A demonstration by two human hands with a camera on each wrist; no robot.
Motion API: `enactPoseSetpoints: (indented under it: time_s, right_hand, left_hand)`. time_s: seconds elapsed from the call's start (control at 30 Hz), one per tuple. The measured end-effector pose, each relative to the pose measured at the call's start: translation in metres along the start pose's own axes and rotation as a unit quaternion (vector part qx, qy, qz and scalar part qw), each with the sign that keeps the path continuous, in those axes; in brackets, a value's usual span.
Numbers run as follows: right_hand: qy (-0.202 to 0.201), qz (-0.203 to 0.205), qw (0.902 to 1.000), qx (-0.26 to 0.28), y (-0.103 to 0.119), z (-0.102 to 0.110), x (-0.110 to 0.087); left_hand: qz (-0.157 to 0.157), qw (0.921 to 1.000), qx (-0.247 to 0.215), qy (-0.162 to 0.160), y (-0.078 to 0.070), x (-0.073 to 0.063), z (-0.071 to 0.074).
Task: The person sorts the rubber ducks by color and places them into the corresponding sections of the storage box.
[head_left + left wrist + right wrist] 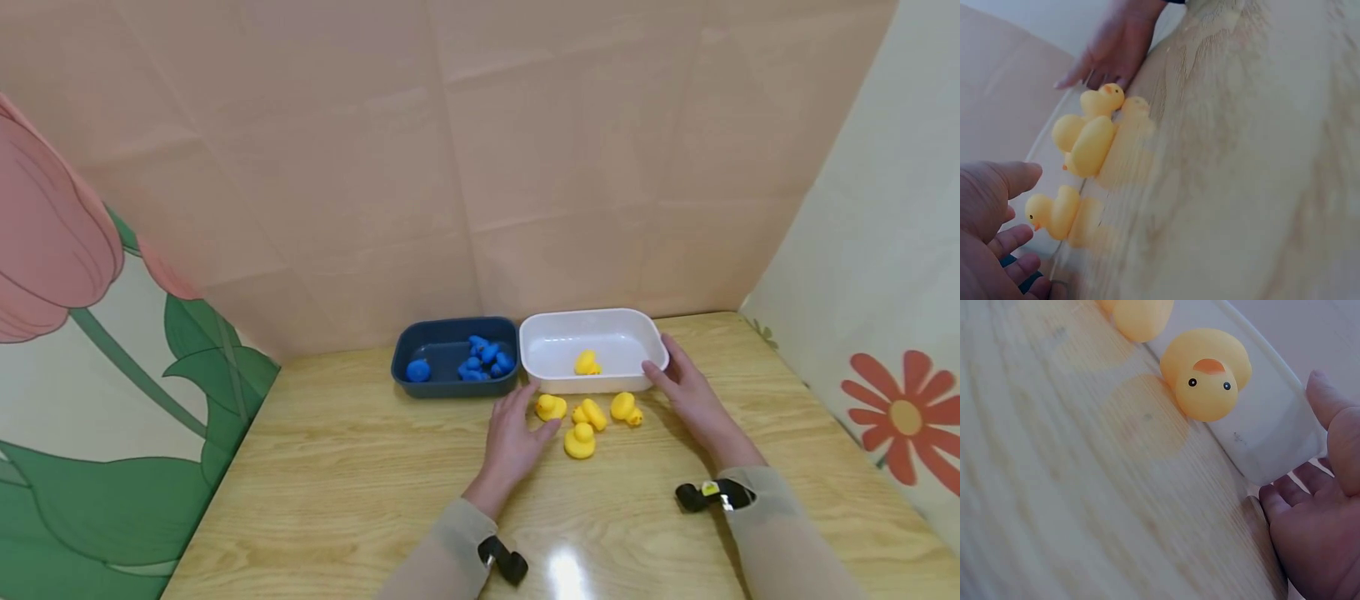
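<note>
**Four yellow ducks (580, 443) counted on the worktop (322, 467), one in the white tray (588, 385)**

Two black wristbands were worn, one (502, 560) at the left sleeve and one (716, 495) at the right; on the right one a yellow label (710, 488) was seen, any lettering on it too small to be read. The left hand (513, 446) was held with spread fingers around the leftmost duck (551, 407), and nothing was gripped by it. Of the four ducks on the worktop, one was set nearest the person and three were lined up close to the white tray's front wall. The tray's right front corner was gripped by the right hand (686, 396), between thumb and fingers. A small dark mark on the tray's wall could not be deciphered. Inside, a single duck (587, 362) was held. Just beside it, to the left, one dark blue tray (455, 390) was placed; in it, one blue toy (418, 371) was separated from several blue toys (487, 358) heaped at the right, too overlapped to be counted surely. Behind, a creased pinkish sheet (450, 167) was hung.
</note>
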State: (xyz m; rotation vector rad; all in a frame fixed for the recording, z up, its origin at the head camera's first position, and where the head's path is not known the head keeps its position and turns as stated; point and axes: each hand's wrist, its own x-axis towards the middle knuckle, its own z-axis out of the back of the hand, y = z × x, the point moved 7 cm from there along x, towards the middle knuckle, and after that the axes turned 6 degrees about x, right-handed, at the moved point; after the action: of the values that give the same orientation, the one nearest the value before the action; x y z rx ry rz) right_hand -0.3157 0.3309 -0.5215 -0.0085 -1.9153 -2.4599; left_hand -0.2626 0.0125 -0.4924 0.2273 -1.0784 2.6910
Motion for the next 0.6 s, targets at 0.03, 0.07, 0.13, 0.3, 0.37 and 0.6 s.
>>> enactPoseSetpoints:
  time_s: [0.03,0.07,0.13,0.3,0.37,0.6]
  right_hand:
    - [0.000,0.001,1.0000,0.000,0.000,0.000,0.000]
    - [0.000,0.001,1.0000,0.001,0.001,0.000,0.000]
    - [-0.001,0.001,1.0000,0.001,0.000,0.000,0.000]
    - [-0.002,-0.003,1.0000,-0.001,-0.003,0.000,0.002]
    - [-0.003,-0.005,1.0000,-0.003,-0.003,0.001,0.003]
    - [-0.003,-0.001,1.0000,-0.002,-0.002,0.000,0.001]
  left_hand:
    - [0.001,1.0000,0.001,0.002,0.001,0.000,-0.001]
    - [0.000,1.0000,0.004,0.002,0.002,0.001,-0.002]
    - [0.000,1.0000,0.008,0.003,0.003,0.001,-0.003]
    - [-0.005,0.9999,0.014,0.000,0.003,0.003,-0.005]
    - [-0.003,0.9999,0.015,0.002,0.004,0.004,-0.007]
    - [0.020,0.9993,0.029,0.012,0.005,0.009,-0.015]
